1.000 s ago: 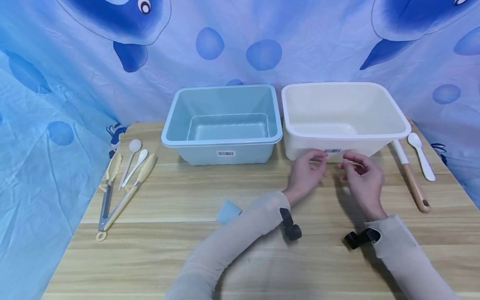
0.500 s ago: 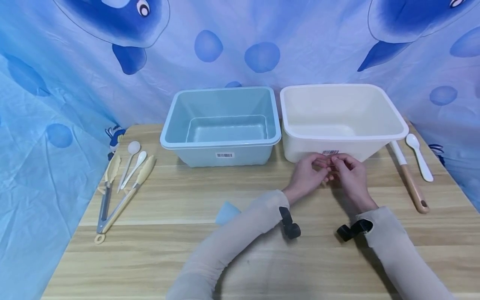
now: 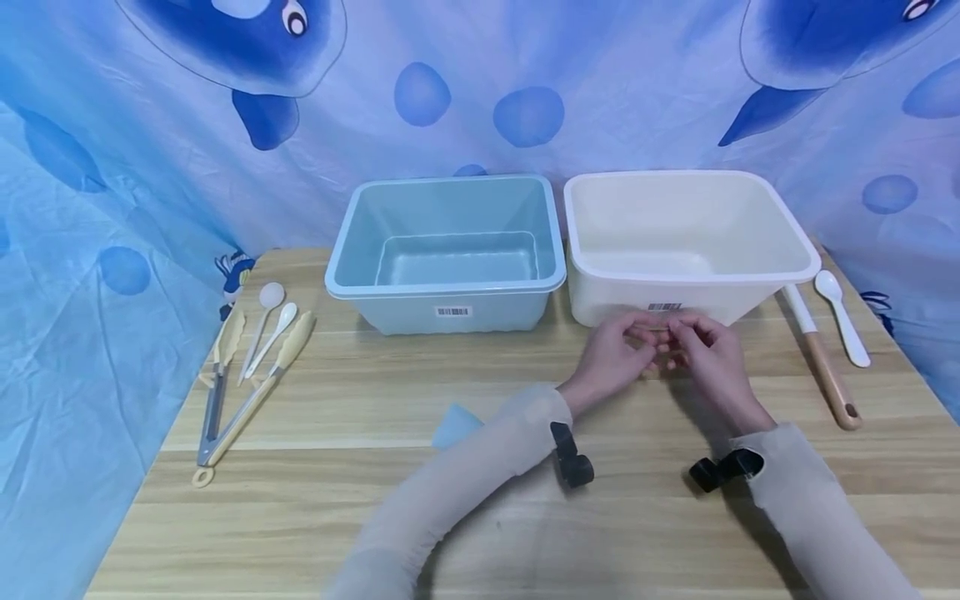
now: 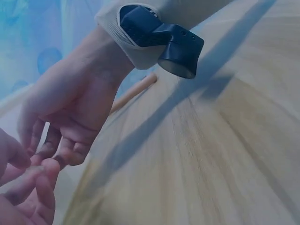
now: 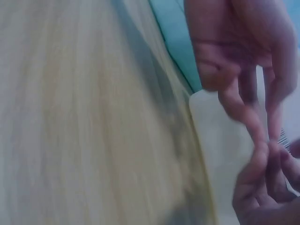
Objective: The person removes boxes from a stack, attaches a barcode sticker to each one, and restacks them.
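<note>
My left hand [image 3: 613, 354] and right hand [image 3: 716, 360] meet fingertip to fingertip, just in front of the white bin [image 3: 750, 296]. Their fingers are bent, with thumbs and forefingers brought together. In the left wrist view, the right hand [image 4: 77, 101] comes from above to the left hand's fingertips; a tiny pale spot shows there, too blurred to identify. The right wrist view has the left hand [image 5: 234, 42] reaching down to the right hand [image 5: 262, 187]. Whether anything is pinched between the fingertips cannot be made out. Behind the fingers is a barcode label [image 3: 664, 307].
A light blue bin [image 3: 450, 308] stands left of the white one. Tongs [image 3: 217, 408] and two small spoons [image 3: 271, 294] lie at the left. A wooden-handled utensil [image 3: 828, 375] and a white spoon [image 3: 843, 321] lie right. A light blue piece [image 3: 456, 425] lies near the left sleeve.
A second ago the hands were apart before the white bin. The right hand has moved left until its fingertips met those of the left hand, where they stay. The left hand has hardly moved.
</note>
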`<state>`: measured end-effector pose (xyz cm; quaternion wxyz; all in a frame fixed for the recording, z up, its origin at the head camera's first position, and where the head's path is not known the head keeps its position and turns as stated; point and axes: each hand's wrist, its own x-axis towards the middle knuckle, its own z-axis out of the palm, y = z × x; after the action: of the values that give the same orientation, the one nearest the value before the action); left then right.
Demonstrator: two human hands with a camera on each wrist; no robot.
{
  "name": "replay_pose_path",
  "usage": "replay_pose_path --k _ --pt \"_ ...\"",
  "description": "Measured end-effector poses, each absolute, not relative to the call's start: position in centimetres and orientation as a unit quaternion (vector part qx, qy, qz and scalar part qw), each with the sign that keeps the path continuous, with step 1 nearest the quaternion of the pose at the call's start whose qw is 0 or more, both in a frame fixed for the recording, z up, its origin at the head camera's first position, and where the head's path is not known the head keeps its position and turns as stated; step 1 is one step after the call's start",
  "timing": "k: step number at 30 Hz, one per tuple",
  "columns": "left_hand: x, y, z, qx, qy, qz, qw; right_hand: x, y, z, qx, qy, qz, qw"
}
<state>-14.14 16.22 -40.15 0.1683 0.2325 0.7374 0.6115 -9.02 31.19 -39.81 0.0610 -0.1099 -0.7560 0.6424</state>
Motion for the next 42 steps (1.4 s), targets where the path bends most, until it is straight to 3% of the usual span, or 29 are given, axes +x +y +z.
replay_pose_path --k 7,14,21,26,28,31,35,38,42 --pt "-13.5 10.8 -36.9 0.283 0.748 0.577 0.166 -7.4 30.3 -36.8 -0.001 -0.853 0.518 0.069" --pt "-14.0 3.5 -33.2 0.328 0.741 0.577 0.101 -6.9 30.9 -32.0 0.068 -0.874 0.441 0.193" --pt "-15.1 -5.2 -29.9 0.260 0.804 0.534 -0.035 -9.6 34.8 -29.4 -0.024 -0.859 0.422 0.288" --pt "-16.8 -10.4 -28.7 0.202 0.853 0.465 -0.125 -12.3 38.6 -29.6 -0.143 -0.884 0.348 0.279" --pt "-18.0 -12.2 -28.8 0.176 0.877 0.424 -0.139 -13.2 39.9 -30.0 -0.169 -0.897 0.323 0.250" --pt "-19.9 -14.2 -29.5 0.136 0.897 0.406 -0.109 -14.2 42.0 -30.9 -0.181 -0.912 0.317 0.187" --pt "-21.4 -15.7 -30.7 0.090 0.883 0.461 -0.016 -15.2 44.0 -32.0 -0.187 -0.920 0.325 0.112" --pt "-22.3 -16.0 -31.6 0.071 0.852 0.516 0.040 -15.6 44.8 -32.5 -0.191 -0.920 0.328 0.098" --pt "-23.0 -15.8 -32.5 0.067 0.827 0.554 0.069 -15.8 45.5 -33.0 -0.186 -0.920 0.331 0.094"
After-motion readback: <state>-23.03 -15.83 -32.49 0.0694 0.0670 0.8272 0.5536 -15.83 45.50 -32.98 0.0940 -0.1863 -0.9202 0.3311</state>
